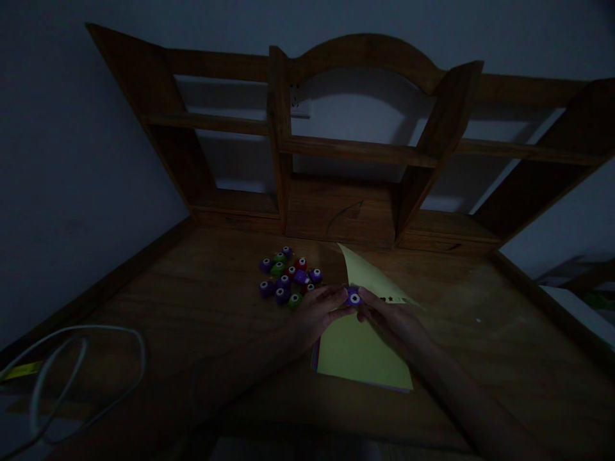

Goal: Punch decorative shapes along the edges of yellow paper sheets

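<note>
Both hands meet over a stack of yellow paper (362, 352) and hold one small purple craft punch (354, 298) between them. My left hand (319, 310) grips its left side with thumb and fingers. On the right side, my right hand (377, 307) pinches it. A raised yellow sheet (368, 272) stands tilted behind the hands, with a row of small cut-out shapes, one a star, along its lower edge. Left of the paper lies a group of purple, green and red punches (283, 280), close to my left hand.
A wooden shelf unit (358, 150) stands at the back of the wooden desk (216, 307). White cable (141, 349) loops at the lower left near a yellow item (22, 371). A wall socket (301, 107) shows behind the shelf.
</note>
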A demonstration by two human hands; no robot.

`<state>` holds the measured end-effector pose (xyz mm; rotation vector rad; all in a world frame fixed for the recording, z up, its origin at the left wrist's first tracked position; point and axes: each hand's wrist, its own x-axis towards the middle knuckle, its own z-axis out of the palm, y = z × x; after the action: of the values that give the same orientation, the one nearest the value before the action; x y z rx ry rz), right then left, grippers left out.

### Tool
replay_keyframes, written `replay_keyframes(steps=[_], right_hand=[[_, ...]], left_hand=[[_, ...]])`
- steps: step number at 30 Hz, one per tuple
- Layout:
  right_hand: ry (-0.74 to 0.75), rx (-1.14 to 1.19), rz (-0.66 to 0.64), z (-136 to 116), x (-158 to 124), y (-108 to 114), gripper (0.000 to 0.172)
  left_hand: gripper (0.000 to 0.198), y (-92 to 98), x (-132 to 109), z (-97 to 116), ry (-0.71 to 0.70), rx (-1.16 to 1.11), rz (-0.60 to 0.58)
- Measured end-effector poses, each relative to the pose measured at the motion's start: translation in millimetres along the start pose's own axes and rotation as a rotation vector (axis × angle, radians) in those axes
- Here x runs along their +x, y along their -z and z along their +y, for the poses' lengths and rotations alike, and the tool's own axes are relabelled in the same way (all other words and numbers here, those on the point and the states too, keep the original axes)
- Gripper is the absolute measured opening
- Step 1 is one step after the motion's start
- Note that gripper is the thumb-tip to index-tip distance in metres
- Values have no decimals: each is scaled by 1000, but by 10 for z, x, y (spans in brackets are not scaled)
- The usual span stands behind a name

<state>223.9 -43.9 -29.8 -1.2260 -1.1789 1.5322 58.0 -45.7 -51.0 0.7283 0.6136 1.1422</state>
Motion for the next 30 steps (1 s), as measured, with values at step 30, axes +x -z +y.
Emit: replay_keyframes(steps=[30], right_hand=[[19,448,-366,-28,-21,2,14]], left_hand=[[22,53,-202,306,-696,1212,96]])
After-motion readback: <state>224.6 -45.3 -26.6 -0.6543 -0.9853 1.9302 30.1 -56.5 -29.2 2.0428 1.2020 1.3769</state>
